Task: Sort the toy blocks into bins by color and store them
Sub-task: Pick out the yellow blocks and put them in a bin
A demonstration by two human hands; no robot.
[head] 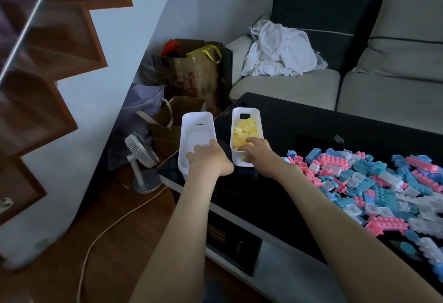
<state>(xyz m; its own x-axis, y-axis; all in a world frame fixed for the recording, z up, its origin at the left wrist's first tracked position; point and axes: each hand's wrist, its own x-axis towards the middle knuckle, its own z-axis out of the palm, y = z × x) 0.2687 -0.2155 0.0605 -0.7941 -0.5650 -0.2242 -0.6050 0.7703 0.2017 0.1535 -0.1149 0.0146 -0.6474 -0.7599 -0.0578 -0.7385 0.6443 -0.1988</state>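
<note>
Two white bins stand side by side at the left end of the black table. The left bin holds nothing and hangs partly over the table's edge; my left hand grips its near end, fingers curled over the rim. The right bin holds yellow blocks; my right hand grips its near end, fingers inside over the rim. A big heap of pink, blue and white blocks covers the table's right part.
A small fan stands on the wooden floor left of the table, its cable trailing toward me. Paper bags and a cardboard box crowd the corner behind the bins. A grey sofa with white cloth lies beyond the table.
</note>
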